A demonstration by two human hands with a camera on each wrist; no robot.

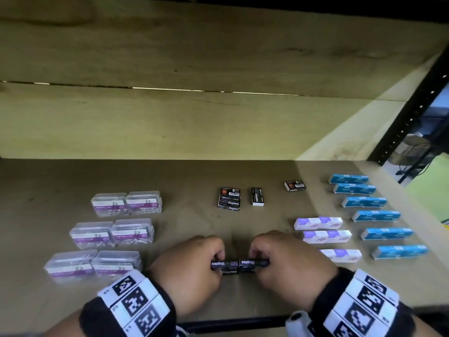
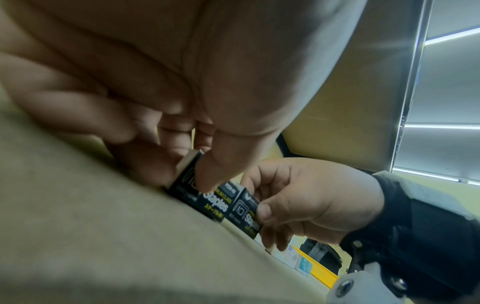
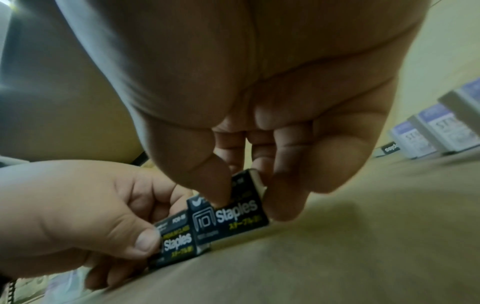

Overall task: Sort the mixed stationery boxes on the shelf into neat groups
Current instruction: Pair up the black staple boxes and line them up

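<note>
Staple boxes: two black ones pinched end to end, near centre of shelf

Black staple boxes, small cardboard, white "Staples" print, a "10" staple icon and yellow script too small to read. Left hand [image 1: 192,263] pinches the left black box [image 1: 222,264] between thumb and fingers. Right hand [image 1: 289,261] pinches the right black box [image 1: 252,263] the same way. The two boxes touch end to end, sitting on the shelf [image 1: 194,181] at its near edge; the left wrist view shows their lower edges on the board.

Far of the hands: two more black boxes [image 1: 229,198] lie touching, the nearer one reading "Staples", the farther one showing an orange-marked face. Just right of them, one black box [image 1: 257,196] on its own, label running lengthways. Farther right, another black box [image 1: 294,185] with an orange mark, well apart.

Left side: six clear plastic tubs [image 1: 114,233] in three pairs, purple band reading "PAPER CLIP", loose metal clips inside.

Right side: three white-and-purple boxes [image 1: 326,236] in a column, the nearest partly behind the right hand. Far right: six blue boxes [image 1: 375,216] in a column, print unreadable.

Both wrists wear bands [image 1: 364,305] with black-and-white square markers.
</note>
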